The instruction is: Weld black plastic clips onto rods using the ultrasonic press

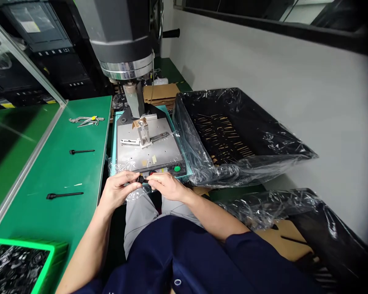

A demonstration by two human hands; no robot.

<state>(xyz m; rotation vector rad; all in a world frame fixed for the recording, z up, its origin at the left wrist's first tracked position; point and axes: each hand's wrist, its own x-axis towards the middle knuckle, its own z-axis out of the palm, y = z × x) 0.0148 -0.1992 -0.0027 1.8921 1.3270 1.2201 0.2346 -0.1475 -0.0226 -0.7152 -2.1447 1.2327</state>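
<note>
Between my hands, just in front of the machine's base, is a small black cable tie [140,179], its chunky head showing and most of its strap hidden by fingers. My left hand [119,188] pinches the head between thumb and fingertips. The fingers of my right hand [167,186] are closed on the thin end. Two more black ties, one farther cable tie [82,151] and one nearer cable tie [65,195], lie apart on the green table to the left. Behind my hands, a metal fixture [143,132] stands on the machine's plate under its grey metal tool [135,100].
A green bin [57,253] of black parts sits at lower left. Pliers and keys [86,120] lie on the green table [88,175]. At right stands a plastic-lined black tray [263,122] holding many thin pieces; another lined tray [325,216] is nearer me. A green button [177,168] is on the base.
</note>
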